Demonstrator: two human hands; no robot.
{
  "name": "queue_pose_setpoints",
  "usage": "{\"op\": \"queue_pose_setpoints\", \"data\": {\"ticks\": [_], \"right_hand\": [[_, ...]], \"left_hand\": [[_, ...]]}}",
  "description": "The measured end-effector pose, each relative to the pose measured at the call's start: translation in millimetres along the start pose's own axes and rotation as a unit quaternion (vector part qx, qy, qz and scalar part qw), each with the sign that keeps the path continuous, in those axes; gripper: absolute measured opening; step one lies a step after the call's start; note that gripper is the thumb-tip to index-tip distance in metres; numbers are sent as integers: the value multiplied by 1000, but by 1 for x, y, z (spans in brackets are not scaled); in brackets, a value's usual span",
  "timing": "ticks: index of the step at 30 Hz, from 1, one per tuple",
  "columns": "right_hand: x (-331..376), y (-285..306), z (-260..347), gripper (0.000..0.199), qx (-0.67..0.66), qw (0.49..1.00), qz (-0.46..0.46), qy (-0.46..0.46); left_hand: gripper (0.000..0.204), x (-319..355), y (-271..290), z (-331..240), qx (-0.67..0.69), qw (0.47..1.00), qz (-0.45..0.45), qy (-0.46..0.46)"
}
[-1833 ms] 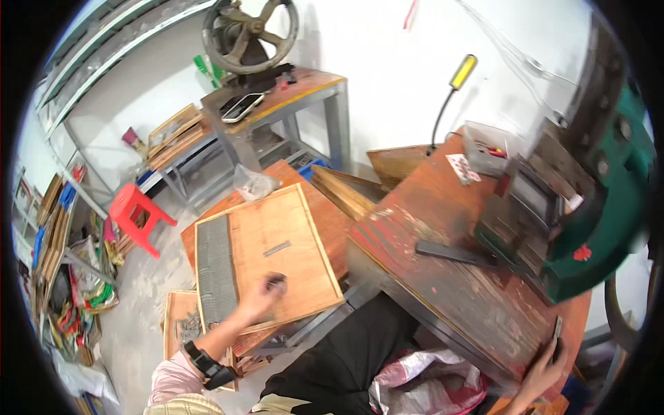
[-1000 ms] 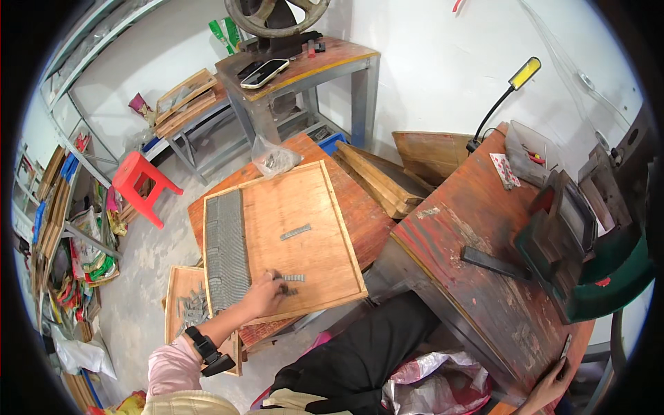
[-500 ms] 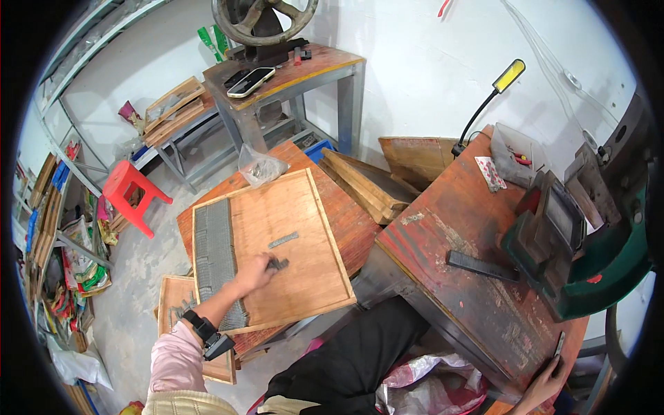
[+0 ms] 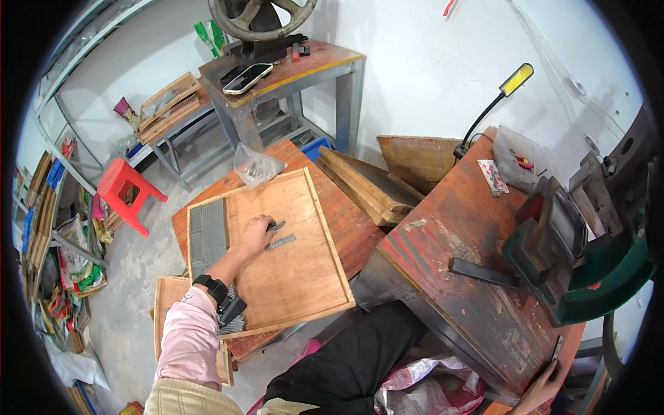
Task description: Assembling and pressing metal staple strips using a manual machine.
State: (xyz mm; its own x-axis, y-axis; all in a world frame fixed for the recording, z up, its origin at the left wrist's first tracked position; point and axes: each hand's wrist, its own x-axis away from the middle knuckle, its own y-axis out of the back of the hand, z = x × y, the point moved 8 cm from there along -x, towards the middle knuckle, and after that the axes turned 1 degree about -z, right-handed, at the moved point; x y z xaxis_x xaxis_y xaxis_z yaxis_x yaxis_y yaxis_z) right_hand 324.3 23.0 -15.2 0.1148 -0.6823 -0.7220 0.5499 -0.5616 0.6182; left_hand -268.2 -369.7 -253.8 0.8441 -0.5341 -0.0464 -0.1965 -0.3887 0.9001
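Observation:
My left hand (image 4: 256,234) reaches over a shallow wooden tray (image 4: 304,277), its fingers closed on a few small grey metal pieces (image 4: 277,226). Just beside the fingers, a short strip of grey metal pieces (image 4: 281,242) lies on the tray's bare board. Tight rows of similar grey pieces (image 4: 207,232) fill the tray's left side; my forearm covers part of them. At the lower right, my right hand (image 4: 543,389) rests by the edge of the red-brown workbench (image 4: 456,311), with a thin metal piece (image 4: 557,347) at its fingertips.
A dark bar (image 4: 483,272) lies on the workbench before a green machine (image 4: 602,283). Beyond the tray sits a clear plastic bag (image 4: 257,168). A second wooden tray (image 4: 166,294) is partly beneath it. A red stool (image 4: 130,194) stands on the floor at left.
My left hand has moved away from me, up the tray, from the near side of the loose strip to its far side, still pinching pieces. My right hand stays about where it was.

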Motion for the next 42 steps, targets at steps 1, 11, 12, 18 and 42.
{"op": "queue_pose_setpoints", "data": {"ticks": [1, 11, 12, 18, 42], "right_hand": [[1, -2, 0, 30, -3, 1000, 5, -5], [1, 1, -4, 30, -6, 1000, -14, 19], [0, 2, -4, 30, -15, 999, -25, 35], [0, -4, -37, 28, 34, 999, 22, -29], [14, -27, -70, 32, -50, 995, 62, -53]], "left_hand": [[23, 5, 3, 0, 19, 1000, 6, 9], [27, 153, 78, 33, -61, 998, 8, -17], [27, 169, 79, 33, -65, 998, 6, -14], [42, 218, 56, 34, -98, 986, 132, -4], [62, 155, 9, -35, -117, 981, 149, -40]]}}
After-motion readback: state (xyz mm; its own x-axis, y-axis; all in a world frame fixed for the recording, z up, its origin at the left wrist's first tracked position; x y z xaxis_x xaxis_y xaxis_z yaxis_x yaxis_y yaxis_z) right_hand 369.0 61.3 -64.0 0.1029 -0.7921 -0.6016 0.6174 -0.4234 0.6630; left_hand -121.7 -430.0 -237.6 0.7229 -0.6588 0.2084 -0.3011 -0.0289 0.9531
